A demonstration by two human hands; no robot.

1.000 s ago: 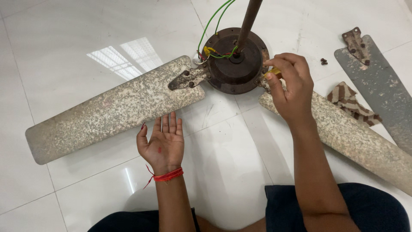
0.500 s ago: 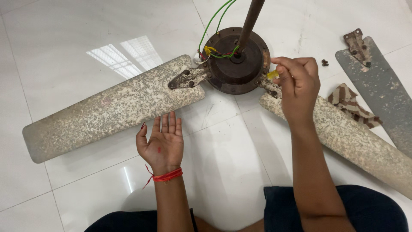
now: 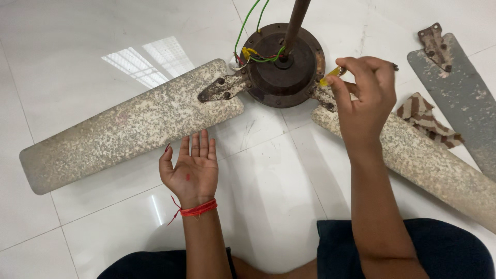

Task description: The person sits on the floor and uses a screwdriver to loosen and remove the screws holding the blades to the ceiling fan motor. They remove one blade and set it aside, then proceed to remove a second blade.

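White floor tiles (image 3: 268,217): left hand (image 3: 190,173) palm-up, open; right hand (image 3: 364,98) pinches yellow-handled tool (image 3: 330,77)

Off to our right we see a detached grey fan blade (image 3: 460,98) lying on the white tiled floor (image 3: 93,31), its rusty mounting bracket (image 3: 435,45) at the far end. Just beside it lies a crumpled brown-and-cream striped rag (image 3: 426,119). A window's reflection (image 3: 147,59) glares on the tiles.
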